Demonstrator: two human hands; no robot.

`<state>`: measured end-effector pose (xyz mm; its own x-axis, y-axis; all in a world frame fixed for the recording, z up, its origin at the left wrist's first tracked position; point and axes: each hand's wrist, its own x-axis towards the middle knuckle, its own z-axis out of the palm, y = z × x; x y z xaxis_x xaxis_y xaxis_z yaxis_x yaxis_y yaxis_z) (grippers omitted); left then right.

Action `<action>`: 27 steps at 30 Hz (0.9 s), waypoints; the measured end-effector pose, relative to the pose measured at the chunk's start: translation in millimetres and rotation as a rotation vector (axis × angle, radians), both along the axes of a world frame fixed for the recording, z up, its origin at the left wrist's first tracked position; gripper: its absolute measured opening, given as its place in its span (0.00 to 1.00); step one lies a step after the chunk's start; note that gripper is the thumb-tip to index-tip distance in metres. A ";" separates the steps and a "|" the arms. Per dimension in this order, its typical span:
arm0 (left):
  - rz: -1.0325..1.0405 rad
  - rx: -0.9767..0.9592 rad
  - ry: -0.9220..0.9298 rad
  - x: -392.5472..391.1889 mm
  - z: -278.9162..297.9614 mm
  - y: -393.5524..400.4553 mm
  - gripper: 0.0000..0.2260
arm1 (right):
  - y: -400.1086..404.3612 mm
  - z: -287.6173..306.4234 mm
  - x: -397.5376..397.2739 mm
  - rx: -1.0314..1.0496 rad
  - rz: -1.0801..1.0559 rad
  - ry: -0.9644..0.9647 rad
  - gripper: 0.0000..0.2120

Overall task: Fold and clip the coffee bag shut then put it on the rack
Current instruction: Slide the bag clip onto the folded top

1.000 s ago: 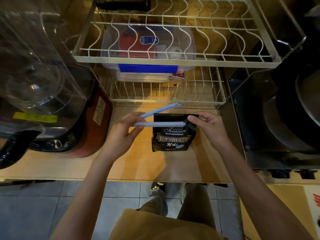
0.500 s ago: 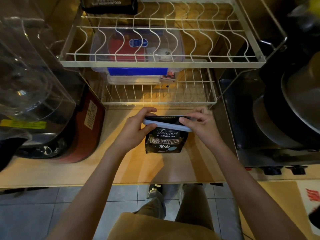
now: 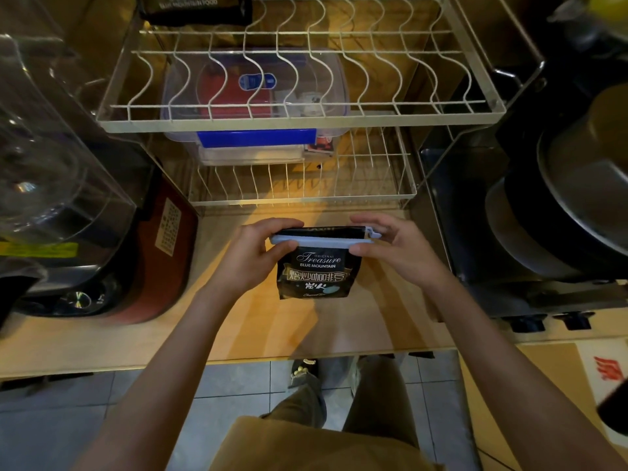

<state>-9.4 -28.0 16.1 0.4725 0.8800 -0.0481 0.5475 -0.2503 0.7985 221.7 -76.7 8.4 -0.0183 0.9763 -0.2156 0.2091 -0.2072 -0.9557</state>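
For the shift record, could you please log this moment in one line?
left hand: pinching clip | right hand: pressing clip end | coffee bag: on counter, unracked

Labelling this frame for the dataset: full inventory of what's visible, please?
black foil coffee bag: 1, black with pale print, held over the counter
pale blue plastic bag clip: 1, across the bag's folded top
cream wire rack: 1, two tiers, behind the bag
clear plastic box with blue latch: 1, lower tier
second black bag: 1, upper tier, back left
wooden counter: 1, tan
red appliance: 1, left
dark pans: stacked at right, count unclear
left hand: pinching the clip's left end
right hand: pinching the clip's right end
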 end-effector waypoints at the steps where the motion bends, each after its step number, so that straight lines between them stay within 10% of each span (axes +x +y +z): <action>1: 0.006 -0.005 -0.007 0.1 -0.5 -0.8 0.14 | 0.7 0.1 -0.1 0.012 -0.016 0.004 0.20; 19: 0.004 0.002 0.047 1.3 4.2 -1.9 0.13 | 10.1 11.4 6.6 0.303 0.304 -0.692 0.16; 27: -0.300 0.223 0.496 34.5 31.0 7.9 0.21 | 11.0 4.7 5.7 0.333 0.274 -0.636 0.16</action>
